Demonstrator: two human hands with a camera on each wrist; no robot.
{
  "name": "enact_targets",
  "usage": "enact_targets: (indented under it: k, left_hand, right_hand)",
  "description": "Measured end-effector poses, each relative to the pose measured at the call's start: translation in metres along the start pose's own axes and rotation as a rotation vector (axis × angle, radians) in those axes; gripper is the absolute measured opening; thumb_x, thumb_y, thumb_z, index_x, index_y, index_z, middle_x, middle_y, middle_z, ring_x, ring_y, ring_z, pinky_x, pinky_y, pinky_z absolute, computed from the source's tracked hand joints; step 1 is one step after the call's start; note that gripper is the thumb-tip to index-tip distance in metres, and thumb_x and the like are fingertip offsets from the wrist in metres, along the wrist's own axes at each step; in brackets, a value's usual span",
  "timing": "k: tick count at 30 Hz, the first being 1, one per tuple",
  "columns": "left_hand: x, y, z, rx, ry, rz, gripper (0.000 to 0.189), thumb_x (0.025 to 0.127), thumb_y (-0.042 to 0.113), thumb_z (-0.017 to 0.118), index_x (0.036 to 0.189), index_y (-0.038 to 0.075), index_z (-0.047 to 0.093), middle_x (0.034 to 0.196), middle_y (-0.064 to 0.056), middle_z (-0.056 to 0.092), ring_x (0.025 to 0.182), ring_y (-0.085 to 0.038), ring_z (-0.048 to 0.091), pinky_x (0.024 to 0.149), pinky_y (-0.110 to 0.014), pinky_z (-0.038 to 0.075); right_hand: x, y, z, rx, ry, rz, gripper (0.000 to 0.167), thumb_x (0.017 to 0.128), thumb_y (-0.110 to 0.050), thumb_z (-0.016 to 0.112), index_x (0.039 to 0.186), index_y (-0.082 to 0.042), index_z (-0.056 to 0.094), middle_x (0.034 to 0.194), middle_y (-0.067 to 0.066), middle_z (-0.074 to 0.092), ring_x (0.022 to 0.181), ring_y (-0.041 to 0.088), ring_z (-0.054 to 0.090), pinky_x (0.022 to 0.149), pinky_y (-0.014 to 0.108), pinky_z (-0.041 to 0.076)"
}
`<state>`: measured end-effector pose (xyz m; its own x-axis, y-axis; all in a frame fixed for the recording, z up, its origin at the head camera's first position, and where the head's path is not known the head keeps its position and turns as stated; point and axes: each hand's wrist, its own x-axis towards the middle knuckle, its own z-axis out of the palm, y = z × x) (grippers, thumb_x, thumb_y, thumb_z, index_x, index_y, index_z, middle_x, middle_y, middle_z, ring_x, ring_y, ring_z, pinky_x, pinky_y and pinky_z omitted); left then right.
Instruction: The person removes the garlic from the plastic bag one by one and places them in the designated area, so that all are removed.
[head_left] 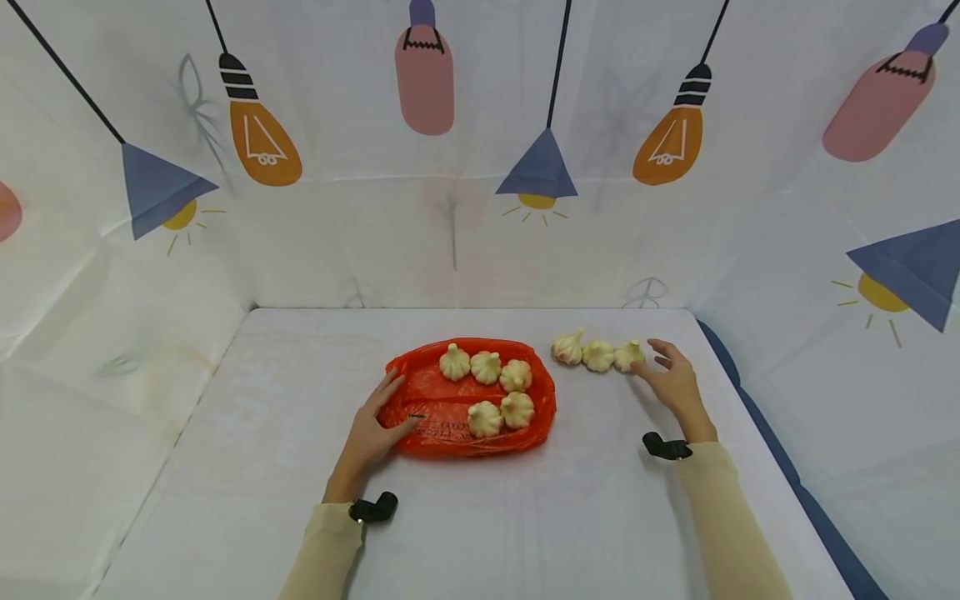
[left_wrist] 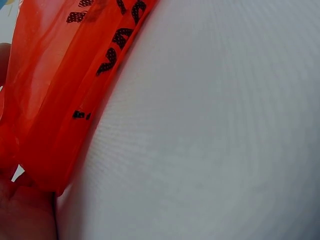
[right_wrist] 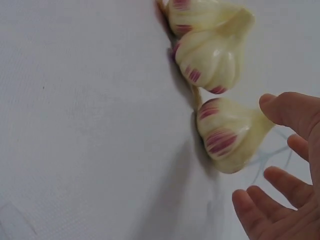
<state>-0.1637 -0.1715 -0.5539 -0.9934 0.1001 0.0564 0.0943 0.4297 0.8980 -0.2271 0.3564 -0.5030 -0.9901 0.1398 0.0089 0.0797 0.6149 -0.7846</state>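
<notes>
My left hand [head_left: 375,429] holds the left end of a red plastic bag [head_left: 438,404], with the thumb over its near side and the fingers along the far-left edge. Several pale garlic bulbs [head_left: 485,367] rest on the bag, three in an upper row and two below. To its right, three more garlic bulbs [head_left: 598,356] lie in a row on the white table. At the rightmost garlic bulb [right_wrist: 227,135] is my right hand [head_left: 675,383], its thumb tip against the stem and its other fingers spread apart. Black print marks the bag's side [left_wrist: 120,40] in the left wrist view.
The white table [head_left: 525,533] meets a white cloth backdrop [head_left: 450,233] printed with lamps and bulbs. Dark blue edging [head_left: 772,450] runs along the right side of the table. Each wrist carries a small black camera [head_left: 373,507].
</notes>
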Motion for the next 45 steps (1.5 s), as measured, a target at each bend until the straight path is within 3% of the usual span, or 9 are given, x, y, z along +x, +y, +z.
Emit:
enact_targets:
  k: [4,15,26,36,45]
  left_hand:
    - [0.0,0.0,0.0,0.012,0.003,0.005,0.082,0.088,0.032,0.081,0.159,0.017,0.041,0.171,-0.005,0.026,0.158,-0.038,0.021,0.124,-0.066,0.022]
    - [0.001,-0.001,0.001,-0.006,0.003,0.014,0.081,0.088,0.03,0.081,0.158,0.016,0.042,0.17,-0.004,0.028,0.158,-0.036,0.022,0.124,-0.066,0.022]
    - [0.001,0.0,0.001,0.006,0.001,0.005,0.082,0.088,0.031,0.081,0.159,0.016,0.042,0.171,-0.004,0.027,0.158,-0.037,0.022,0.123,-0.066,0.023]
    - [0.0,0.001,0.001,-0.015,0.009,0.011,0.082,0.087,0.03,0.083,0.157,0.014,0.044,0.17,0.0,0.03,0.158,-0.033,0.023,0.125,-0.063,0.022]
    - [0.0,0.004,0.0,-0.011,0.002,-0.006,0.082,0.087,0.029,0.082,0.158,0.015,0.043,0.17,-0.001,0.029,0.159,-0.033,0.021,0.125,-0.063,0.022]
  right_hand:
    - [-0.003,-0.01,-0.002,0.006,0.001,-0.059,0.071,0.096,-0.024,0.073,0.154,0.002,0.039,0.163,0.028,0.032,0.146,0.055,0.035,0.113,0.063,0.041]
    - [-0.018,-0.048,0.002,-0.023,-0.049,-0.148,0.084,0.095,-0.029,0.075,0.161,-0.005,0.029,0.167,0.027,0.024,0.15,0.055,0.026,0.114,0.067,0.037]
    - [-0.027,-0.077,0.006,-0.042,-0.058,-0.246,0.083,0.093,-0.027,0.078,0.16,-0.006,0.033,0.166,0.024,0.029,0.15,0.051,0.029,0.113,0.066,0.039]
    - [-0.038,-0.12,0.013,-0.074,-0.2,-0.299,0.082,0.092,-0.027,0.078,0.16,-0.014,0.035,0.167,0.016,0.031,0.15,0.041,0.033,0.113,0.064,0.042]
    - [-0.041,-0.148,0.03,-0.036,-0.323,-0.389,0.082,0.09,-0.027,0.081,0.158,-0.011,0.037,0.166,0.014,0.033,0.153,0.036,0.031,0.115,0.062,0.04]
